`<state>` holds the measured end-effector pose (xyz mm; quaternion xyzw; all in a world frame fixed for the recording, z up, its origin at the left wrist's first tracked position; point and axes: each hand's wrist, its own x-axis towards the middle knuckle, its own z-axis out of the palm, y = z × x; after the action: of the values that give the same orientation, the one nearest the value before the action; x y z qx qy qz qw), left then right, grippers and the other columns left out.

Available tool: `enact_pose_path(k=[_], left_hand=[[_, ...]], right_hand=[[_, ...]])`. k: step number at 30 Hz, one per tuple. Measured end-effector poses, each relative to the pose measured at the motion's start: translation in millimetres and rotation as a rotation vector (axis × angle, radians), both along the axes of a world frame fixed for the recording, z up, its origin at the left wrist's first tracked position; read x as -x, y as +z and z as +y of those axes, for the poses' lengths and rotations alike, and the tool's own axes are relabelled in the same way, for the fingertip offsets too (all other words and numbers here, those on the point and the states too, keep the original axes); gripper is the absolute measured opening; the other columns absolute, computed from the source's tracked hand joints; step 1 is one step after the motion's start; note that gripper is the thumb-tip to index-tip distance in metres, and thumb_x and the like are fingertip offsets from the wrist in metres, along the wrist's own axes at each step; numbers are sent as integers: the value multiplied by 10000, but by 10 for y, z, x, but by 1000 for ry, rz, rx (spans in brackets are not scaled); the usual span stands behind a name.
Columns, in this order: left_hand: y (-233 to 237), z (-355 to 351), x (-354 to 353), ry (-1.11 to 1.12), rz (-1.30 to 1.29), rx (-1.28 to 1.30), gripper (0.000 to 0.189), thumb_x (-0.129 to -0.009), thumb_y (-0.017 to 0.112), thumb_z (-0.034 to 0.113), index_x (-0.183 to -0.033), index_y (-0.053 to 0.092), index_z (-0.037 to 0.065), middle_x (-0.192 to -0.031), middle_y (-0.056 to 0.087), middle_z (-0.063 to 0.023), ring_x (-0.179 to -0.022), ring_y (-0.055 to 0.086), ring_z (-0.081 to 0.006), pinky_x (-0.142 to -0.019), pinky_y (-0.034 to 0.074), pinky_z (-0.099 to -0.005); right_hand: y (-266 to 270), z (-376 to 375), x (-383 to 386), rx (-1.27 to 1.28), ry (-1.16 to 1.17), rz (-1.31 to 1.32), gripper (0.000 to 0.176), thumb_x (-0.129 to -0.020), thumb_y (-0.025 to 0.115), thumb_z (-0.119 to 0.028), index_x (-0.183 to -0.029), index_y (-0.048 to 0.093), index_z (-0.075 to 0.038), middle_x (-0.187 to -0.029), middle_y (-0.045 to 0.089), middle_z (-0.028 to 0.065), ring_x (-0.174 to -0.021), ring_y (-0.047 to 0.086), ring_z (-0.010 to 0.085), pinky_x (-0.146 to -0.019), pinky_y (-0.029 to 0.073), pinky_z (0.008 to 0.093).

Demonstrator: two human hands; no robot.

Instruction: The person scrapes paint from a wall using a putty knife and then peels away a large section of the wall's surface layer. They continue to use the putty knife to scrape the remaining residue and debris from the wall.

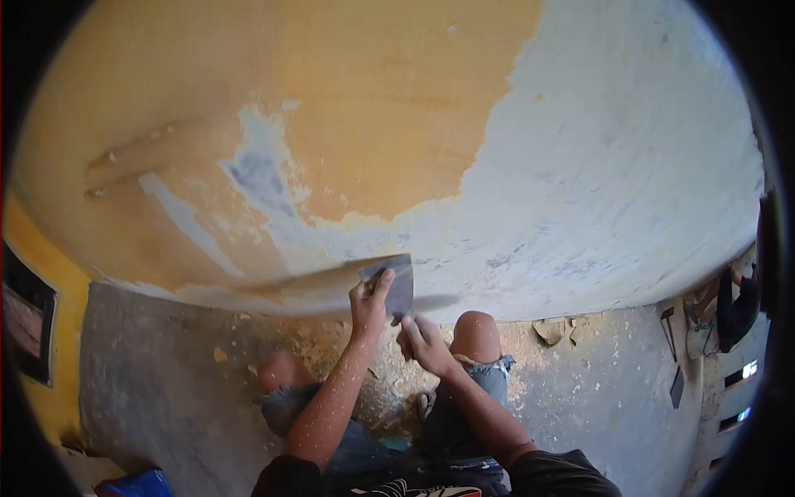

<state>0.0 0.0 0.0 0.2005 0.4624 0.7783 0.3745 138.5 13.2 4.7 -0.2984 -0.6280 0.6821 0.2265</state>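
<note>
I squat in front of a wall [397, 99] whose yellow paint is partly scraped off, showing grey-white plaster [596, 166]. My left hand [369, 302] grips the flat metal blade of a scraper [394, 278] pressed against the low part of the wall. My right hand [424, 341] holds the scraper's lower end, just below the blade. Both hands are close together above my knees [476, 331].
Paint flakes and dust [331, 348] litter the grey concrete floor [157, 381] at the wall's foot. A larger chip [548, 331] lies to the right. A dark framed opening [29, 319] is at the left, tools and clutter [675, 348] at the right.
</note>
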Motion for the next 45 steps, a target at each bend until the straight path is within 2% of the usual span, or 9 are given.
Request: enact_pose_path(k=[2,8,17,21,23,29,37,39,45], left_hand=[[-98,-106,41,-25,3,94,263,-918,673,268,-944,665,6,-881,654,-4,-763,539,-47,-705,444,-209],[1022,130,-251,-161,-69,-160,295,-962,591,291,-984,594,-3,-873,679,-86,-748,693,-205,-655,572,-307],[1852,267,-241,-147,40,-262,410,-934,615,359,-1063,575,-27,-885,654,-113,-680,666,-220,-590,575,-350],[1544,167,-388,-82,61,-134,397,-950,592,366,-971,592,-31,-811,654,-107,-635,666,-199,-539,556,-309],[1362,216,-482,-40,5,-197,396,-951,592,361,-975,591,-34,-812,654,-104,-636,665,-199,-533,554,-307],[1818,248,-329,-94,45,-235,405,-947,596,363,-985,598,-40,-831,657,-109,-637,667,-203,-541,563,-310],[1582,218,-378,-49,24,-130,323,-967,577,293,-941,620,-26,-782,658,-93,-597,647,-172,-543,571,-315],[1518,192,-369,-48,62,-137,302,-959,593,279,-915,629,-17,-778,658,-92,-599,649,-175,-539,570,-315],[1587,317,-416,-62,-25,-248,338,-941,614,322,-987,575,-11,-829,644,-99,-621,641,-210,-544,563,-343]], right_hand=[[-230,-181,-68,-47,-80,-33,305,-1033,423,-304,-1025,556,-29,-639,492,-16,-519,459,70,-493,391,244],[609,-9,-45,-271,-315,13,266,-1013,470,-246,-1042,581,-6,-574,521,47,-529,497,108,-513,402,287],[1484,114,-1,-355,-337,79,239,-1001,491,-209,-1025,603,1,-589,532,103,-533,509,161,-539,421,318],[1137,-59,-95,-389,-390,87,255,-1000,490,-209,-1043,596,19,-619,557,136,-548,541,191,-554,436,321],[961,-21,-165,-368,-364,55,249,-1024,464,-232,-1058,579,-14,-613,456,-44,-522,402,23,-461,312,201],[1364,89,-31,-382,-334,148,251,-1026,462,-229,-1032,582,-9,-603,442,-47,-525,398,19,-456,306,203],[1123,-115,-9,-243,-317,176,242,-1027,454,-246,-941,525,-30,-582,444,-50,-486,392,20,-432,319,213],[1070,-66,-29,-326,-407,121,218,-994,497,-182,-966,570,21,-611,552,138,-529,519,172,-546,430,335],[1237,74,-127,-481,-415,-3,217,-991,508,-191,-964,591,7,-588,546,128,-511,521,199,-522,423,343]])
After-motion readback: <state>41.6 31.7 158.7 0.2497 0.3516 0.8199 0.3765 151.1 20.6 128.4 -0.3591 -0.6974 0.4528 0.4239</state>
